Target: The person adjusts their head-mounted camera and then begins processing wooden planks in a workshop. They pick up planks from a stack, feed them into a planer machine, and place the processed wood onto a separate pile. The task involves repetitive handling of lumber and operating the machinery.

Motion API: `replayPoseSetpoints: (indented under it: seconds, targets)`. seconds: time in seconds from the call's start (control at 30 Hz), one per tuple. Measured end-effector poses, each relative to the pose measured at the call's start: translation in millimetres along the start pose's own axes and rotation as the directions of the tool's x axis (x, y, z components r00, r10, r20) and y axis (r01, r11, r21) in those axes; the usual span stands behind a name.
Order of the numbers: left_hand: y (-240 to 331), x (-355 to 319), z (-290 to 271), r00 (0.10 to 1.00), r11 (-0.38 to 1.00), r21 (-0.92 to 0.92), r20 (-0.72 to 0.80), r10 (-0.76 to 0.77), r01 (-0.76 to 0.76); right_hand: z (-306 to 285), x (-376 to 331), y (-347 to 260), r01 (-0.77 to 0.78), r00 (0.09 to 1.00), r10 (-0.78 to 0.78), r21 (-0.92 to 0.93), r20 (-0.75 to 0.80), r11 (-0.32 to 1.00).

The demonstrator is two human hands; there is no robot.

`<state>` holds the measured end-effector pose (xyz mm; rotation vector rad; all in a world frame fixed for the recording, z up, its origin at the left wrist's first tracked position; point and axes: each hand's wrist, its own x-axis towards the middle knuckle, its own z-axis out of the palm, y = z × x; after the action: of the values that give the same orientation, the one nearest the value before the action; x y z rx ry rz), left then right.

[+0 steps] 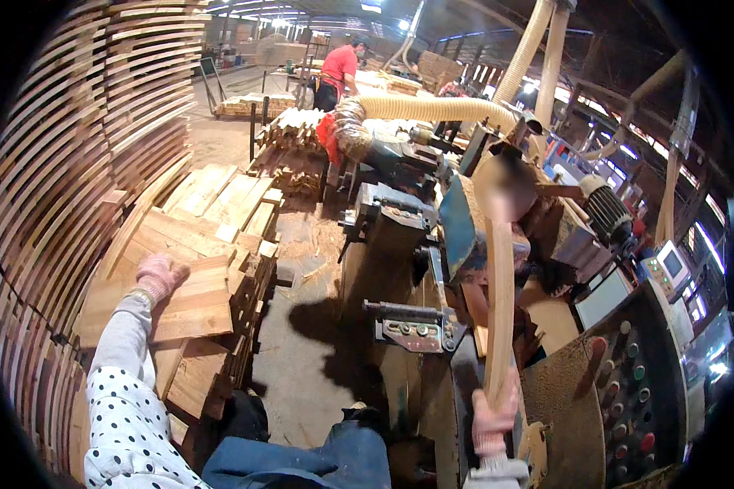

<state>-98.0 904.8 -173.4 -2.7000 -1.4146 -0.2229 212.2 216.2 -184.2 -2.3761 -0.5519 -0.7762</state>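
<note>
My left hand [161, 275], in a pinkish work glove, is closed at the edge of a flat wooden board [197, 303] on top of a stack. Under and beyond it lie more boards [232, 196], loosely piled. On the right, my right hand [496, 414], also gloved, wraps around the near end of a long wooden strip [499, 301]. The strip runs away from me along the machine [473, 228], and its far end meets a blurred patch where I cannot make out details. Only part of the right hand's fingers shows.
Tall layered wood stacks [65, 163] wall in the left side. A button panel [628, 399] stands at the near right, a motor [608, 205] behind it. A ribbed dust hose [432, 107] crosses above the machine. Farther off, a person in red [338, 69] stands by stacked wood.
</note>
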Motion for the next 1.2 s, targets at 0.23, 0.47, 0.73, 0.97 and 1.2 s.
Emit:
replayPoseSetpoints:
  seconds: [0.23,0.47,0.73,0.97,1.2]
  targets:
    - [-70.7,16.4,2.9,0.985,0.984,0.098,-0.07,0.158,-0.151,-187.4,-148.3,-6.0,0.007,0.896,0.124,-0.292,0.427,0.956]
    - [-16.0,-64.1,-61.2,0.945,0.942,-0.292,0.227,0.235,-0.164,-191.7,-108.3,-22.7,0.312,0.882,-0.128,-0.358,0.453,0.88]
    - [-71.0,-85.9,-48.9,0.873,0.957,-0.291,0.464,0.148,-0.008,-22.3,23.0,0.8,0.239,0.939,-0.133,-0.321,0.318,0.916]
    - [-20.1,-129.5,-118.9,0.892,0.985,-0.149,0.453,-0.011,0.087,52.3,52.7,3.4,0.367,0.919,-0.384,-0.159,-0.091,0.916]
    - [18.3,-118.3,-144.7,0.996,0.843,-0.536,0.043,0.08,-0.044,23.3,-10.5,-178.7,0.363,0.828,-0.541,0.594,0.148,0.718]
